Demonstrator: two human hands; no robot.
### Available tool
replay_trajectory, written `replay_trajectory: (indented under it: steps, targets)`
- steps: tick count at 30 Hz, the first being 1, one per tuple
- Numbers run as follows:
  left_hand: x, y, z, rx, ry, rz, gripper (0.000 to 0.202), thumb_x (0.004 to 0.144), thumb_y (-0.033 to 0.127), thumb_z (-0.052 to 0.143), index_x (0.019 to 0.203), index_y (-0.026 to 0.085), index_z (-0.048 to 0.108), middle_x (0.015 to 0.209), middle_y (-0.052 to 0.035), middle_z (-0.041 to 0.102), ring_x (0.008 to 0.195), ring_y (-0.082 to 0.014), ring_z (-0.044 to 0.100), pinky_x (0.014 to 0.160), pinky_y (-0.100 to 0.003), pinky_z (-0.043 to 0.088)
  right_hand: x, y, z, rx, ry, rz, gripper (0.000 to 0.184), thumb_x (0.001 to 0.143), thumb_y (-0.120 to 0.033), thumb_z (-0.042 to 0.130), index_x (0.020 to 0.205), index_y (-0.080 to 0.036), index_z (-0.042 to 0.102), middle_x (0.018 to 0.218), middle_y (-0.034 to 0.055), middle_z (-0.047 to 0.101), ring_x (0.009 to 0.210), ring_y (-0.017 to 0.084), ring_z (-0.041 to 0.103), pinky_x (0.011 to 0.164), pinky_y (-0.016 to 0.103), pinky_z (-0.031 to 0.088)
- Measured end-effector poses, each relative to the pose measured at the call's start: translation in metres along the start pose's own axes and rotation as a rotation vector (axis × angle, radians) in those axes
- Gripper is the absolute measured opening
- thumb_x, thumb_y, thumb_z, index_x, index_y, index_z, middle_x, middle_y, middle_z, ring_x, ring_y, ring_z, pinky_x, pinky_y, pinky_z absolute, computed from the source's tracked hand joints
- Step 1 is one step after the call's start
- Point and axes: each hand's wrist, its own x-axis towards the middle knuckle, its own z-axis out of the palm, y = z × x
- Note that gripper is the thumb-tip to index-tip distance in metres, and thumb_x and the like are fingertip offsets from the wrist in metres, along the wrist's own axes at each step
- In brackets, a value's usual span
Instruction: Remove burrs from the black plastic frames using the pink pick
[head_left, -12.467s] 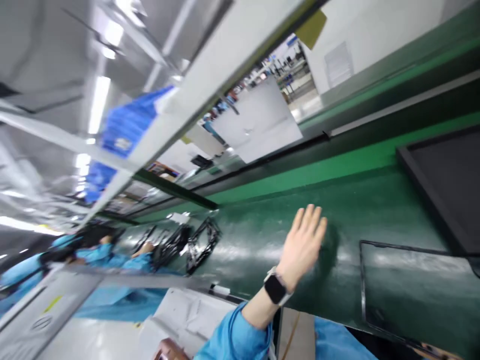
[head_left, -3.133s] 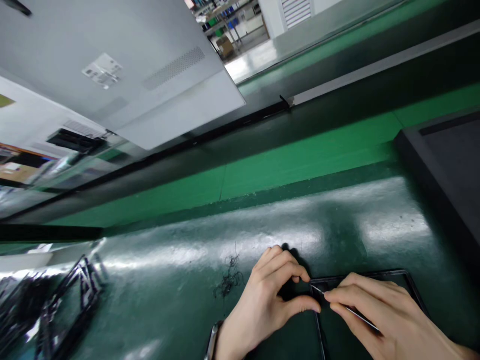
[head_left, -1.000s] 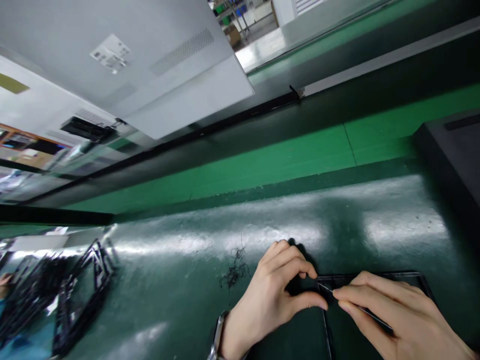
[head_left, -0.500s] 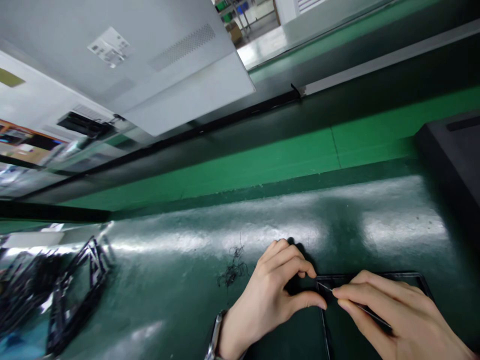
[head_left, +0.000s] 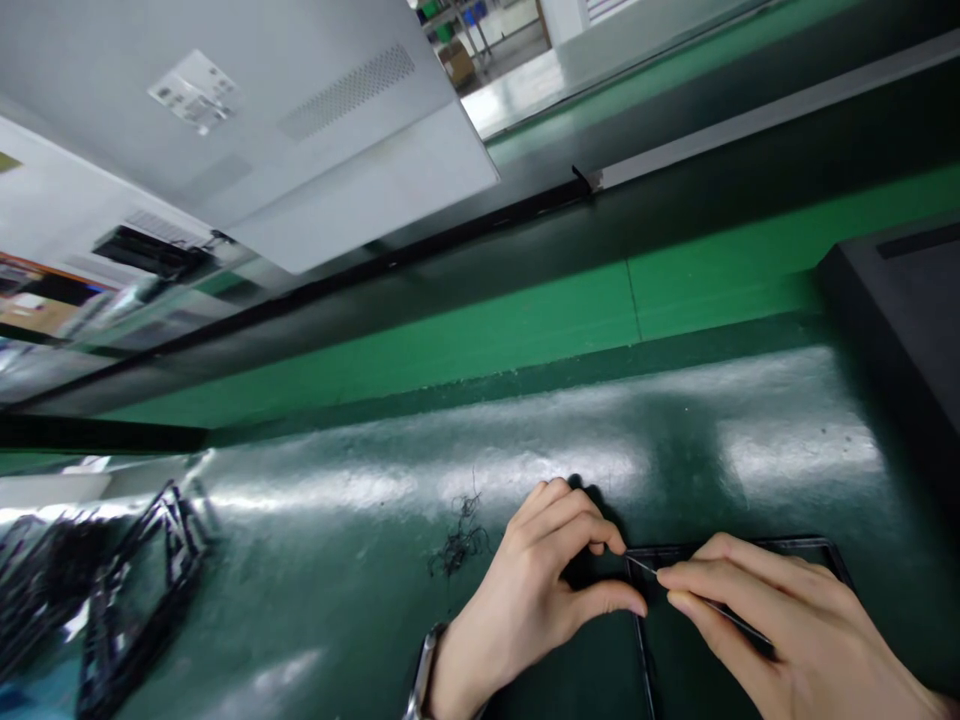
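Note:
A thin black rectangular frame (head_left: 814, 546) lies flat on the dark green belt (head_left: 375, 560) at the lower right. My left hand (head_left: 536, 600) curls round its near left corner, thumb and forefinger pinched on the frame's edge. My right hand (head_left: 780, 625) pinches slim metal tweezers (head_left: 645, 568), whose tip meets that same corner just by my left forefinger. A small tangle of black thread-like scraps (head_left: 459, 540) rests on the belt a little left of my left hand.
A heap of black frames (head_left: 127, 590) lies at the far left of the belt. A dark tray (head_left: 900, 330) sits at the right edge. Beyond the belt run a bright green strip (head_left: 525, 320) and a large grey panel (head_left: 300, 130).
Both hands hold the same grip at the frame's corner; they have barely shifted. The view has drifted slightly.

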Motion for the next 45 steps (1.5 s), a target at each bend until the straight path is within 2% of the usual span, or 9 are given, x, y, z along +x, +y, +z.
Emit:
replay_trajectory:
  steps: [4, 10, 15, 19, 22, 27, 38, 40, 45]
  targets:
    - [-0.0011, 0.0, 0.0, 0.004, -0.008, -0.008, 0.036, 0.087, 0.051, 0.083, 0.099, 0.021, 0.068, 0.085, 0.0012, 0.063, 0.081, -0.0173, 0.056, 0.076, -0.032, 0.042, -0.0041, 0.0018, -0.0005, -0.015, -0.033, -0.013, 0.04, 0.107, -0.015, 0.043, 0.098, -0.031, 0.078, 0.093, -0.0053, 0.082, 0.077, 0.017, 0.081, 0.063, 0.028, 0.066]
    - [-0.0004, 0.0008, -0.0009, 0.022, -0.01, -0.006, 0.036, 0.087, 0.052, 0.083, 0.097, 0.021, 0.069, 0.084, 0.0008, 0.063, 0.08, -0.0174, 0.057, 0.077, -0.032, 0.043, -0.008, 0.0028, -0.0004, -0.06, -0.021, -0.077, 0.042, 0.106, -0.015, 0.04, 0.101, -0.029, 0.08, 0.095, -0.0026, 0.083, 0.082, 0.019, 0.082, 0.063, 0.029, 0.067]
    - [0.0014, 0.0018, -0.0015, 0.024, 0.001, 0.006, 0.036, 0.09, 0.054, 0.08, 0.098, 0.021, 0.068, 0.083, 0.0006, 0.063, 0.079, -0.0174, 0.057, 0.076, -0.032, 0.043, -0.0045, 0.0023, -0.0002, -0.037, -0.013, -0.035, 0.041, 0.106, -0.017, 0.042, 0.102, -0.029, 0.08, 0.094, -0.0019, 0.082, 0.081, 0.019, 0.082, 0.059, 0.027, 0.066]
    - [0.0017, 0.002, -0.0022, 0.029, -0.006, -0.009, 0.037, 0.09, 0.056, 0.079, 0.097, 0.021, 0.069, 0.083, -0.0002, 0.065, 0.079, -0.0178, 0.058, 0.076, -0.033, 0.044, -0.0004, 0.0, -0.0021, 0.033, 0.0, 0.038, 0.036, 0.106, -0.019, 0.046, 0.098, -0.03, 0.079, 0.085, -0.004, 0.08, 0.072, 0.017, 0.08, 0.061, 0.025, 0.066]
    - [0.0017, 0.0022, -0.0025, 0.037, -0.009, -0.012, 0.037, 0.089, 0.056, 0.08, 0.097, 0.021, 0.07, 0.083, -0.0002, 0.065, 0.079, -0.0178, 0.058, 0.076, -0.033, 0.044, 0.0014, -0.002, -0.0032, 0.047, 0.0, 0.07, 0.033, 0.106, -0.021, 0.047, 0.102, -0.031, 0.078, 0.087, -0.0051, 0.081, 0.072, 0.016, 0.08, 0.061, 0.026, 0.066]
    - [0.0004, 0.0011, -0.0018, 0.032, -0.007, -0.004, 0.036, 0.088, 0.054, 0.082, 0.097, 0.021, 0.069, 0.083, 0.0007, 0.064, 0.079, -0.0175, 0.058, 0.076, -0.032, 0.043, 0.0016, -0.0026, -0.003, 0.005, 0.0, 0.019, 0.039, 0.107, -0.019, 0.044, 0.096, -0.032, 0.078, 0.086, -0.006, 0.081, 0.072, 0.016, 0.08, 0.058, 0.028, 0.065]
    - [0.0014, 0.0017, -0.0018, 0.028, -0.014, -0.005, 0.035, 0.089, 0.053, 0.081, 0.098, 0.021, 0.069, 0.084, 0.0004, 0.064, 0.08, -0.0181, 0.057, 0.076, -0.032, 0.042, -0.0009, -0.0024, -0.0033, -0.076, -0.033, -0.088, 0.045, 0.108, -0.015, 0.036, 0.097, -0.027, 0.079, 0.093, -0.0031, 0.082, 0.079, 0.018, 0.081, 0.06, 0.031, 0.066]
    - [0.0011, 0.0014, -0.0012, 0.027, -0.016, -0.007, 0.035, 0.088, 0.051, 0.083, 0.099, 0.021, 0.069, 0.085, 0.0005, 0.064, 0.08, -0.018, 0.057, 0.076, -0.032, 0.042, -0.0005, -0.002, -0.0032, -0.044, -0.049, -0.077, 0.045, 0.108, -0.013, 0.037, 0.095, -0.027, 0.078, 0.089, -0.0044, 0.081, 0.075, 0.015, 0.079, 0.06, 0.028, 0.065]
    - [-0.0003, 0.0005, -0.0006, 0.015, -0.021, -0.011, 0.035, 0.086, 0.047, 0.086, 0.099, 0.02, 0.068, 0.086, 0.0005, 0.063, 0.082, -0.0178, 0.056, 0.077, -0.032, 0.041, -0.0011, -0.001, -0.0024, -0.01, -0.045, -0.025, 0.041, 0.108, -0.013, 0.041, 0.101, -0.028, 0.078, 0.092, -0.0065, 0.081, 0.078, 0.013, 0.079, 0.063, 0.026, 0.064]
